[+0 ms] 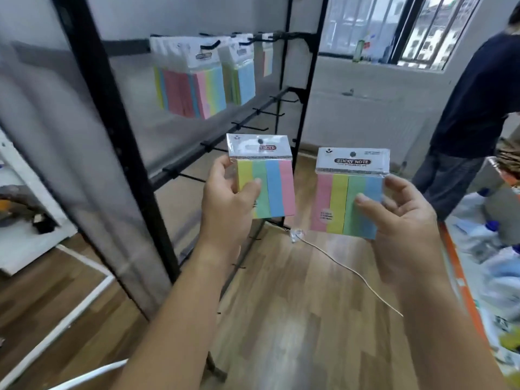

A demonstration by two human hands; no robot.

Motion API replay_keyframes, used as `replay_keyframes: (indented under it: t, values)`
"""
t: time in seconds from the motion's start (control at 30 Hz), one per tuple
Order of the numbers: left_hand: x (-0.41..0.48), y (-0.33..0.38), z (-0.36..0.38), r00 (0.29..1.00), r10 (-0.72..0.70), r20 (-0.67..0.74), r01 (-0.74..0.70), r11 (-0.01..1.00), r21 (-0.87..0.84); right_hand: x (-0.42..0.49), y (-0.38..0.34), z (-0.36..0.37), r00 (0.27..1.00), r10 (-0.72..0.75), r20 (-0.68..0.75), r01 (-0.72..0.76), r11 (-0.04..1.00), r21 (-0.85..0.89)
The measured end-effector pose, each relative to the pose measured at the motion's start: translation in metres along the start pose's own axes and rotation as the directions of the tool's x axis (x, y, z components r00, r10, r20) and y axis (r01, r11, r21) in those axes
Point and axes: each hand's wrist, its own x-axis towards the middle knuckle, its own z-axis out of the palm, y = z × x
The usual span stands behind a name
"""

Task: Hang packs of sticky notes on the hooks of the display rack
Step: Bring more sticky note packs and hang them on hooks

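Pink, yellow, green and blue strips show through the clear wrap of two packs of sticky notes. They are held up side by side in front of the display rack (pixel 102 88), near the viewer and well apart from its bars. The left pack (pixel 270 187) sits in the left hand (pixel 228 204), with the thumb laid across the front over the yellow and green strips and the fingers curled behind the left edge. The right pack (pixel 349 201) sits in the right hand (pixel 399 220), with the thumb pressed on the blue strip and the fingers wrapped round the right edge and back. Both hands are closed on their packs; neither is spread.

I judge each pack to be light and fairly stiff in the paper block, but with slick film and a thin, bendy card header (pixel 244 149). The hanging hole (pixel 260 141) lies in that header. The grip is therefore best kept low on the block's sides, as now, leaving the header clear for a hook. Squeezing the header would likely crease it.

Both forearms reach forward from the near edge, wrists bent back so that the pack fronts face the viewer, upright with a slight tilt. On the far top bar other packs (pixel 194 85) already hang. The empty hooks (pixel 250 126) on the lower bar stand to the left of and beyond the left pack.
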Motion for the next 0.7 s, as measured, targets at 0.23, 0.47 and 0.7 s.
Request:
replay_keyframes:
  t: [0.23, 0.47, 0.7]
  values:
    - [0.116, -0.041, 0.075, 0.998, 0.054, -0.011, -0.053, 0.996, 0.077, 0.161, 0.026, -0.014, 0.996, -0.067, 0.063, 0.067, 0.998, 0.001]
    - [0.220, -0.077, 0.144, 0.972, 0.212, -0.100, -0.176, 0.941, 0.288, 0.327, 0.050, -0.024, 0.959, -0.100, 0.267, 0.109, 0.994, -0.020]
    - [0.306, -0.076, 0.178, 0.922, 0.351, -0.165, -0.198, 0.791, 0.580, 0.459, 0.059, 0.012, 0.823, -0.216, 0.525, 0.249, 0.968, 0.007]
